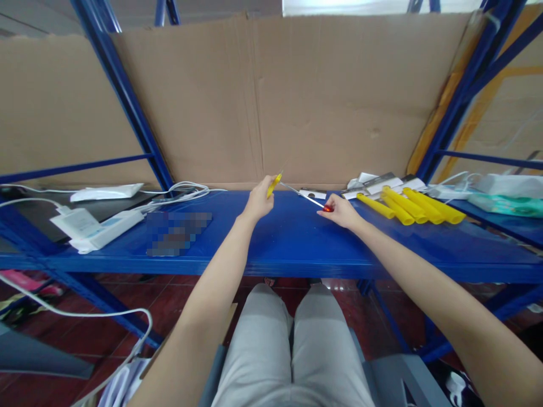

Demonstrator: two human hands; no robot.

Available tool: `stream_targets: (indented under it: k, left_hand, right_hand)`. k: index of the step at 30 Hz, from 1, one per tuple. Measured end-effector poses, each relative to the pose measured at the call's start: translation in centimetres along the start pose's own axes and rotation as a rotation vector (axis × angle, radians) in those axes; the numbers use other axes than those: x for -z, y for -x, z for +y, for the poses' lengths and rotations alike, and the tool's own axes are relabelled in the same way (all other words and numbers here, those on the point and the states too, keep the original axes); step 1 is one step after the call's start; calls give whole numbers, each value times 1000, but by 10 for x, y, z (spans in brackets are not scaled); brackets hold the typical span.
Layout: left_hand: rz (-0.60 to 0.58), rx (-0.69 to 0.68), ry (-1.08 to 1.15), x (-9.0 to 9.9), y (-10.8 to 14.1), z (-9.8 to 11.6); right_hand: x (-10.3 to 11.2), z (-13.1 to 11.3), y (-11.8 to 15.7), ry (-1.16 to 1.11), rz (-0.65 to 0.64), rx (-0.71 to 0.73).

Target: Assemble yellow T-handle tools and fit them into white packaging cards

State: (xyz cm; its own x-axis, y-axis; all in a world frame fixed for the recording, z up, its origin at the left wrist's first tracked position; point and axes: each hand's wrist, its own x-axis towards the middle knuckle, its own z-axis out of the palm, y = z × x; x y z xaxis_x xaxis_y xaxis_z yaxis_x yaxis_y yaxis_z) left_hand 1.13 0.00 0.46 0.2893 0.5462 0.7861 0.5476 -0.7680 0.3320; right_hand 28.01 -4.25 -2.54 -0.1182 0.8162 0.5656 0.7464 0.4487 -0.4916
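Note:
My left hand [258, 199] is closed around a slim yellow object [274, 185] above the middle of the blue shelf. The yellow object slants up to the right; its exact kind is too small to make out. To the right, my right hand [343, 211] grips a screwdriver [311, 200] by its red handle. Its long silver shaft points up and left, the tip ending close to the yellow object. I cannot tell whether the two touch.
Several yellow tubes [399, 208] lie right of my right hand, with flat packets [384, 183] behind them. On the left are a power strip [106, 230], coiled white cable [186, 193] and a blurred dark rectangle [178, 233]. Cardboard [271, 102] lines the blue shelf's [288, 243] back.

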Motion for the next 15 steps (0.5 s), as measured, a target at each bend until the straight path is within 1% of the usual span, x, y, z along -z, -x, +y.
stream_targets:
  k: [3, 6, 8, 11, 15]
  left_hand:
    - [12, -6, 12, -1, 0, -3]
    - [15, 11, 10, 0, 0, -3]
    - [17, 26, 12, 2, 0, -2]
    - [32, 28, 22, 3, -1, -1]
    - [55, 25, 20, 3, -1, 1]
  right_hand:
    - [-3, 4, -1, -28, 20, -36]
    - [-5, 5, -1, -39, -28, -29]
    - [-5, 2, -1, -5, -57, -16]
    - [-4, -4, 1, 37, -49, 12]
    - [-6, -7, 2, -35, -32, 15]
